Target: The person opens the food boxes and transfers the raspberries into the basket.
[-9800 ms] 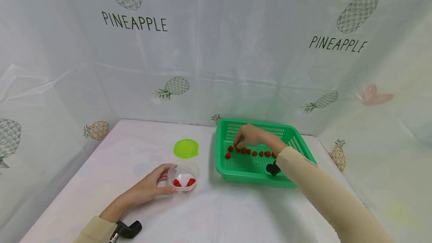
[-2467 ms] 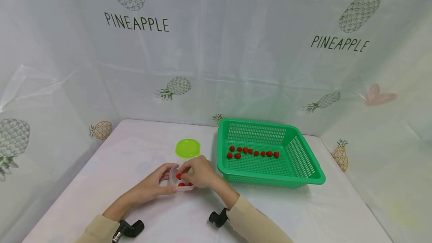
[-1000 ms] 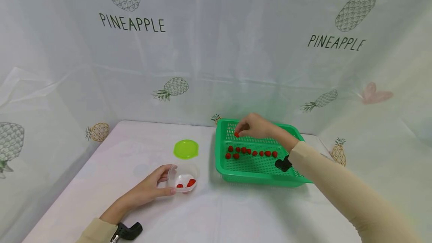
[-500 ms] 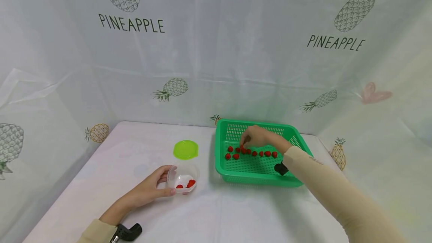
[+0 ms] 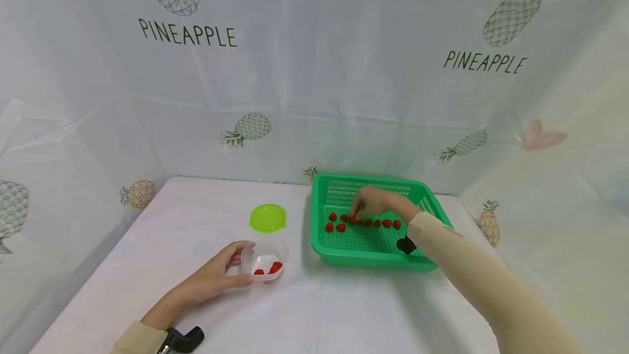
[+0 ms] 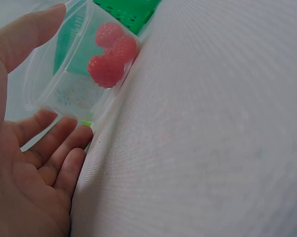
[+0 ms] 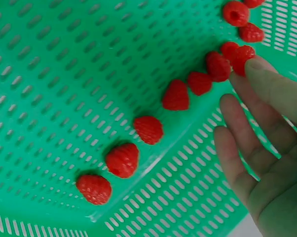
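My left hand (image 5: 214, 276) holds a small clear plastic tub (image 5: 264, 258) by its side, thumb on the near side and fingers behind. Inside the tub lie red raspberries (image 6: 107, 70), bunched together in the left wrist view. My right hand (image 5: 373, 201) reaches down into the green basket (image 5: 363, 260). Between thumb and forefinger it pinches a raspberry (image 7: 242, 59), close against the row on the basket floor. Several raspberries (image 7: 122, 160) form that row, and a couple more lie in front of its left end. In the head view my right fingers partly hide the row.
A lime green lid (image 5: 267, 218) lies flat behind the tub, left of the basket. The white-covered table (image 5: 314, 310) extends in front of both containers. A pineapple-print sheet (image 5: 295, 70) hangs behind the table.
My right hand went from the tub to above the basket carrying a raspberry, then lowered it to the row and shifted slightly right. My left hand keeps its hold on the tub.
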Available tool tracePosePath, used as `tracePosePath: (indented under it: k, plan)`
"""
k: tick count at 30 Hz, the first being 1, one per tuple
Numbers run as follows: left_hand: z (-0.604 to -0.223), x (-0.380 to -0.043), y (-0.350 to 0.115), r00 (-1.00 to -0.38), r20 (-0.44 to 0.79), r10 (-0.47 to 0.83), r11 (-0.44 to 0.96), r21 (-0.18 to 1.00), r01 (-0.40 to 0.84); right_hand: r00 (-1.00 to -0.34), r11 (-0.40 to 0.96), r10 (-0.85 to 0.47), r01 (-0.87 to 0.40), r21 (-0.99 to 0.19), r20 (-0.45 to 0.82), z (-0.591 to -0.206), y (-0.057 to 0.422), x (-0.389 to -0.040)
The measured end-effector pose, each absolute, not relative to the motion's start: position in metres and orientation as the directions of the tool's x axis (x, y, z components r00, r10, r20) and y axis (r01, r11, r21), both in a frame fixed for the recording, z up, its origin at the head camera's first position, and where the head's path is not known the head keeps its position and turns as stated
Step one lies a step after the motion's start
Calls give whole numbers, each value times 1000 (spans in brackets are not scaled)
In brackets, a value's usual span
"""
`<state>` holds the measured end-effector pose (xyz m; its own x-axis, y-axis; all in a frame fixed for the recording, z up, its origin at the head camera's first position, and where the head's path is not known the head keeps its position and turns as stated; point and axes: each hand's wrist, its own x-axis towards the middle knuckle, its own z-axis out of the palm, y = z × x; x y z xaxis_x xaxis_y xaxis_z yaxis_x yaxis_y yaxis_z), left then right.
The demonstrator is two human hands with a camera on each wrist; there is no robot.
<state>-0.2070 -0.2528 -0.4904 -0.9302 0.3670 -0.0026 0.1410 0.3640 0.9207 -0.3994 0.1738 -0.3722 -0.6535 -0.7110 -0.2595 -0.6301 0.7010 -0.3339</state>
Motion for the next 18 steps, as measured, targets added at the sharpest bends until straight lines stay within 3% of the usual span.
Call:
tracePosePath:
  k: [18]
  plan:
    - [-493, -209, -256, -930, 2, 368, 367, 919, 147, -666, 723, -689, -602, -339, -286, -393, 165, -402]
